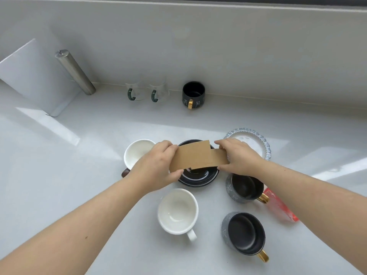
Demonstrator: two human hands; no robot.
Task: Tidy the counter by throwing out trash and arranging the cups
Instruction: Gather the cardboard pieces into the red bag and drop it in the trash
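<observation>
Trash step in hand. I see my left hand (156,163) and right hand (238,157) each pinching one end of the flat brown cardboard cup sleeve (196,155), held just above the black glazed saucer (198,179).

Next move, as I judge it: fold or crumple the sleeve and carry it to a bin; none in view.

Red translucent plastic wrapper (282,207) lies at right, likely trash too.

Surface: glossy white counter (59,175) against a pale wall, sunlit patches. Mugs scattered nearby; three cups lined along the back edge.
</observation>
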